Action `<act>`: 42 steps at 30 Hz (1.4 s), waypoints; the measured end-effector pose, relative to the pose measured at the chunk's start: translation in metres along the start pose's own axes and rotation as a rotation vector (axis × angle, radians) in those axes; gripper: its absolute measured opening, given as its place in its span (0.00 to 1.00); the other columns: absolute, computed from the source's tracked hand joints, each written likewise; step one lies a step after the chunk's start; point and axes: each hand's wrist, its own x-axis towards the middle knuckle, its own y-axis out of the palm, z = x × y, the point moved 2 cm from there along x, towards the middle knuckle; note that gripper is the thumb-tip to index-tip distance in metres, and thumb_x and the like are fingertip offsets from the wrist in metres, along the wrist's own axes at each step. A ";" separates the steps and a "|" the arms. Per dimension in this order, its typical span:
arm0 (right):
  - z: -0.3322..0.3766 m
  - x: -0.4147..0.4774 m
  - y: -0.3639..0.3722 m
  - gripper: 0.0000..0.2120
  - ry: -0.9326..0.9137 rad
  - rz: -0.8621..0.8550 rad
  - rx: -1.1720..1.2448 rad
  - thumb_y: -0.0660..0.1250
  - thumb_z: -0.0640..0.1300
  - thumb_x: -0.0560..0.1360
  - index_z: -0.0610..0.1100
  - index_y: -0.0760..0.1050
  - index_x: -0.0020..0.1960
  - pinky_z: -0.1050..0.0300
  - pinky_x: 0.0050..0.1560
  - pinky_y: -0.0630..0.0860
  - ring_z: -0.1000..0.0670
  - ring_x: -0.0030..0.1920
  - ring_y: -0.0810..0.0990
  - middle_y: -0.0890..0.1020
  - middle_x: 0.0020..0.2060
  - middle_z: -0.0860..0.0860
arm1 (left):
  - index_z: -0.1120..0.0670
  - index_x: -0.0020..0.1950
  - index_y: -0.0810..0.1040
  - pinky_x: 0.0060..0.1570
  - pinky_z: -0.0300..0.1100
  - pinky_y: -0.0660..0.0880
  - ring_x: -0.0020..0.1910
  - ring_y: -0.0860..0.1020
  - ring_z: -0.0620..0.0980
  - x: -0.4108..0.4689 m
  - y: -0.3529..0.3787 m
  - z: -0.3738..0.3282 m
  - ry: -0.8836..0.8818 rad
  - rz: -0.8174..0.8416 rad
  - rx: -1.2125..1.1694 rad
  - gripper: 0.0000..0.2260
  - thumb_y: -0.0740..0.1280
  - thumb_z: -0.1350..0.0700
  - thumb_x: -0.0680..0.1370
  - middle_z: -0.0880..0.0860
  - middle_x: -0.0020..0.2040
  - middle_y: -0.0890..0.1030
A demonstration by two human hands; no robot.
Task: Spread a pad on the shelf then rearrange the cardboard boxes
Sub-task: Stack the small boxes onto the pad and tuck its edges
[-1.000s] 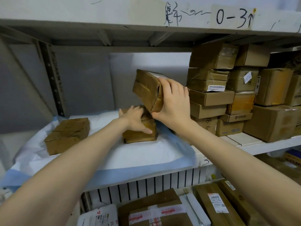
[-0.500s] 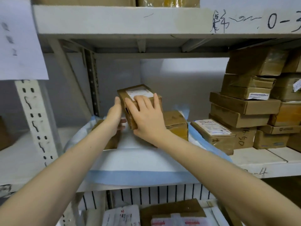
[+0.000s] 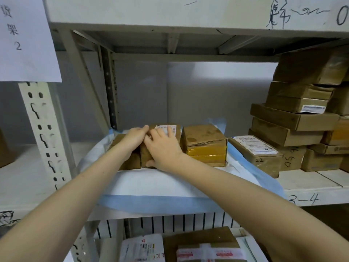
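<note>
The shelf (image 3: 311, 183) carries everything here, and the pad (image 3: 151, 184), white with a blue border, lies spread across its left part, its blue hem hanging over the front edge. That step looks done; the work in hand is the rearranging of the cardboard boxes.

Toward the shelf's right end a tall stack of boxes (image 3: 294, 118) stands off the pad. A labelled flat box (image 3: 254, 150) sits at the pad's right edge, and left of it a box with yellow tape (image 3: 204, 144) rests on the pad near the back. At the pad's back left, a box with a white label (image 3: 166, 135) stands just beside the yellow-taped one, with another box (image 3: 130, 159) touching it on the left, largely hidden by the forearm.

Both arms reach forward from the lower corners. The right hand (image 3: 164, 148) lies palm down over the top and front of the labelled box, fingers spread, thumb low on its front face. The left hand (image 3: 135, 136) presses fingers against the same box's upper left edge. The hands are close together, both pressed on that box rather than gripped around it.

The box appears to be being seated into the row. The next move probably calls for squaring it against its neighbours, then reaching right for another box from the stack.
</note>
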 end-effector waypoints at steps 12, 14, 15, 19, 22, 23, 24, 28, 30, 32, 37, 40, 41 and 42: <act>-0.176 -0.079 -0.001 0.08 0.791 0.089 0.185 0.65 0.37 0.76 0.41 0.75 0.55 0.51 0.43 0.77 0.43 0.46 0.79 0.78 0.46 0.44 | 0.49 0.73 0.63 0.58 0.49 0.72 0.65 0.70 0.55 0.002 0.030 -0.011 0.281 0.045 0.745 0.45 0.72 0.31 0.62 0.54 0.68 0.68; -0.176 -0.090 0.009 0.08 0.729 0.288 0.211 0.64 0.38 0.76 0.41 0.75 0.55 0.53 0.42 0.76 0.44 0.43 0.79 0.77 0.42 0.45 | 0.49 0.74 0.62 0.58 0.50 0.71 0.66 0.69 0.56 -0.002 0.035 -0.016 0.222 0.056 0.859 0.45 0.70 0.30 0.63 0.56 0.68 0.68; -0.174 -0.093 0.012 0.08 0.680 0.333 0.220 0.64 0.39 0.76 0.41 0.74 0.54 0.53 0.42 0.76 0.44 0.43 0.79 0.77 0.42 0.45 | 0.49 0.74 0.62 0.59 0.51 0.71 0.66 0.68 0.57 -0.006 0.036 -0.020 0.208 0.046 0.954 0.44 0.69 0.30 0.64 0.57 0.69 0.67; -0.166 -0.095 0.020 0.11 0.556 0.398 0.216 0.62 0.39 0.75 0.40 0.73 0.57 0.53 0.43 0.76 0.42 0.48 0.80 0.80 0.50 0.43 | 0.48 0.75 0.59 0.67 0.59 0.63 0.72 0.60 0.62 -0.028 0.058 -0.047 0.439 0.000 1.079 0.44 0.68 0.30 0.66 0.59 0.74 0.60; -0.163 -0.093 0.025 0.18 0.560 0.482 0.201 0.59 0.38 0.76 0.38 0.70 0.65 0.52 0.51 0.75 0.41 0.53 0.79 0.79 0.56 0.41 | 0.48 0.74 0.62 0.65 0.53 0.68 0.70 0.65 0.59 -0.042 0.095 -0.061 0.667 0.145 0.933 0.38 0.67 0.33 0.70 0.57 0.71 0.64; -0.161 -0.092 0.026 0.20 0.566 0.528 0.212 0.58 0.38 0.77 0.36 0.66 0.69 0.52 0.55 0.74 0.41 0.57 0.78 0.78 0.59 0.41 | 0.47 0.74 0.62 0.65 0.52 0.70 0.69 0.66 0.58 -0.044 0.104 -0.062 0.689 0.182 0.923 0.36 0.66 0.34 0.71 0.56 0.70 0.65; -0.157 -0.092 0.027 0.20 0.564 0.582 0.240 0.56 0.38 0.78 0.36 0.65 0.70 0.53 0.59 0.72 0.41 0.59 0.76 0.77 0.60 0.41 | 0.47 0.74 0.62 0.64 0.52 0.71 0.68 0.67 0.57 -0.042 0.110 -0.060 0.685 0.209 0.927 0.35 0.66 0.34 0.71 0.55 0.70 0.65; -0.151 -0.102 0.035 0.15 0.600 0.662 0.478 0.53 0.41 0.81 0.40 0.72 0.64 0.55 0.56 0.71 0.44 0.59 0.77 0.78 0.60 0.43 | 0.47 0.73 0.65 0.59 0.51 0.75 0.63 0.72 0.54 -0.032 0.111 -0.051 0.661 0.186 0.999 0.33 0.66 0.36 0.72 0.53 0.66 0.71; -0.152 -0.106 0.037 0.16 0.674 0.570 0.612 0.53 0.44 0.82 0.39 0.70 0.65 0.55 0.55 0.71 0.45 0.58 0.77 0.77 0.60 0.42 | 0.47 0.72 0.66 0.58 0.51 0.75 0.62 0.72 0.53 -0.029 0.108 -0.047 0.681 0.164 1.009 0.31 0.66 0.37 0.72 0.51 0.64 0.72; -0.152 -0.108 0.036 0.18 0.762 0.501 0.687 0.53 0.46 0.82 0.38 0.65 0.68 0.55 0.53 0.69 0.45 0.60 0.75 0.76 0.62 0.42 | 0.46 0.71 0.66 0.58 0.50 0.75 0.62 0.72 0.52 -0.029 0.107 -0.046 0.698 0.142 1.006 0.29 0.67 0.40 0.73 0.51 0.64 0.73; -0.150 -0.103 0.032 0.15 0.775 0.567 0.580 0.54 0.45 0.82 0.37 0.72 0.62 0.56 0.55 0.71 0.45 0.57 0.77 0.78 0.57 0.42 | 0.47 0.71 0.66 0.60 0.51 0.73 0.62 0.72 0.53 -0.030 0.111 -0.046 0.697 0.144 1.022 0.27 0.66 0.42 0.74 0.51 0.63 0.73; -0.151 -0.099 0.030 0.14 0.775 0.598 0.531 0.56 0.46 0.82 0.38 0.72 0.61 0.56 0.52 0.71 0.47 0.49 0.75 0.75 0.49 0.44 | 0.48 0.73 0.63 0.65 0.53 0.70 0.65 0.69 0.55 -0.037 0.110 -0.045 0.694 0.164 1.047 0.29 0.67 0.42 0.74 0.53 0.66 0.70; -0.150 -0.098 0.029 0.14 0.771 0.611 0.492 0.56 0.45 0.82 0.38 0.72 0.61 0.56 0.52 0.70 0.47 0.48 0.74 0.74 0.48 0.44 | 0.48 0.73 0.64 0.66 0.53 0.68 0.66 0.68 0.55 -0.042 0.110 -0.045 0.720 0.142 1.028 0.29 0.67 0.43 0.74 0.53 0.67 0.69; -0.149 -0.095 0.027 0.14 0.741 0.615 0.427 0.56 0.44 0.82 0.38 0.72 0.62 0.56 0.51 0.70 0.46 0.49 0.74 0.74 0.49 0.44 | 0.49 0.71 0.66 0.66 0.52 0.68 0.66 0.67 0.55 -0.048 0.109 -0.046 0.768 0.101 0.989 0.27 0.67 0.45 0.74 0.54 0.67 0.68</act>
